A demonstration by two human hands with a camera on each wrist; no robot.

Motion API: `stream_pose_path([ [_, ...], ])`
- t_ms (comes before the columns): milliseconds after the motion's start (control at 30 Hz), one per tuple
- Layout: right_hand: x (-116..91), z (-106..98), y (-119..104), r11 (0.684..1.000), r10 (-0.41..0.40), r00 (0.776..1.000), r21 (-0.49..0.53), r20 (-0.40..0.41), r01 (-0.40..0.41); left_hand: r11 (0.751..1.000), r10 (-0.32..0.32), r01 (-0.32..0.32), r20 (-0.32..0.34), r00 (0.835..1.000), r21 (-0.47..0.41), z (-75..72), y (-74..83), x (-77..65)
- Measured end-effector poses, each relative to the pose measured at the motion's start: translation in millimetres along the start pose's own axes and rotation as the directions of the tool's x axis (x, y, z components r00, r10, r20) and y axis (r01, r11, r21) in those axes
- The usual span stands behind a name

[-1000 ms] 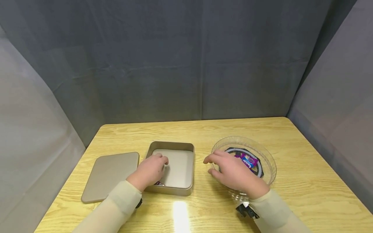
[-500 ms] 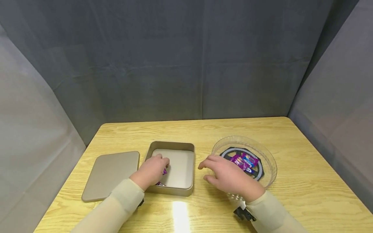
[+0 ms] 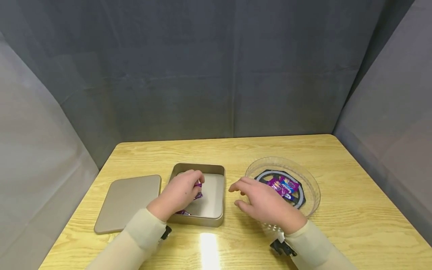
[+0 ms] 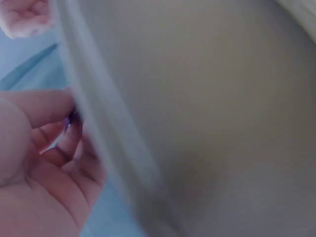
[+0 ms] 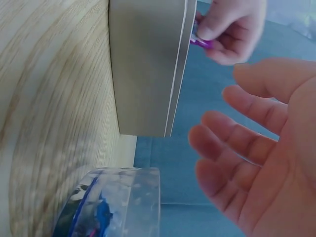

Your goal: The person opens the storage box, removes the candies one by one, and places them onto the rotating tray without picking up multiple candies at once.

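Observation:
Pinched between my left thumb and fingers is a small purple wrapped packet, held over the open metal tin. Its purple wrapper also shows beyond the tin wall in the right wrist view. Another purple packet lies in the tin's near left corner, partly hidden by my wrist. My right hand hovers at the left side of the clear round bowl, fingers loosely bent and nothing in them. Inside the bowl sit purple and blue packets.
Left of the tin lies its flat metal lid on the wooden table. A grey curtain hangs behind the table, with pale cloth along the sides.
My left hand has risen slightly and moved right, bringing the purple packet into sight. The right hand has shifted a little left, uncovering more packets in the bowl.

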State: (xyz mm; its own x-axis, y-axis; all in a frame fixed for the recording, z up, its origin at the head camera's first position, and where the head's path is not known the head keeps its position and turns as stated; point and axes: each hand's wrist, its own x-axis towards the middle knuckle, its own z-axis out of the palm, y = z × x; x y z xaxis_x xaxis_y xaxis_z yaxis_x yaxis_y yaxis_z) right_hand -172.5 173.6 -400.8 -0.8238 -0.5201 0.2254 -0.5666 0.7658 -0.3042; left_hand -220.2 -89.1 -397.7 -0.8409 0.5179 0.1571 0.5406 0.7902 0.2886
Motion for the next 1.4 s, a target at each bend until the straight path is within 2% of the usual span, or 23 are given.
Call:
stream_pose_path([
  [100, 0, -2, -1, 1.000, 0.003, 1.000, 0.023, -0.006, -0.003, 0.996, 0.067, -0.070, -0.037, 0.997, -0.063, -5.7, 12.8, -0.7],
  [233, 0, -2, -1, 0.999, -0.004, 1.000, 0.045, -0.028, 0.005, 0.982, 0.152, -0.161, -0.094, 0.984, -0.100, -4.7, 24.7, -2.0],
  [367, 0, -1, -2, 0.998, -0.013, 0.999, 0.057, -0.049, 0.016, 0.971, 0.188, -0.206, -0.144, 0.972, -0.124, -1.6, 33.1, -2.3],
  [833, 1, -1, -6, 0.995, 0.020, 0.996, 0.094, -0.091, -0.011, 0.943, 0.240, -0.277, -0.200, 0.950, -0.183, 5.4, 58.7, 3.1],
  [1100, 2, -5, -6, 0.996, 0.008, 0.993, 0.095, -0.117, 0.003, 0.936, 0.243, -0.279, -0.179, 0.953, -0.213, 10.3, 66.1, 7.1],
  [1400, -1, -12, 12, 0.995, 0.053, 0.997, 0.083, -0.048, -0.049, 0.945, 0.227, -0.253, -0.142, 0.964, -0.207, 13.7, 65.7, 8.1],
])
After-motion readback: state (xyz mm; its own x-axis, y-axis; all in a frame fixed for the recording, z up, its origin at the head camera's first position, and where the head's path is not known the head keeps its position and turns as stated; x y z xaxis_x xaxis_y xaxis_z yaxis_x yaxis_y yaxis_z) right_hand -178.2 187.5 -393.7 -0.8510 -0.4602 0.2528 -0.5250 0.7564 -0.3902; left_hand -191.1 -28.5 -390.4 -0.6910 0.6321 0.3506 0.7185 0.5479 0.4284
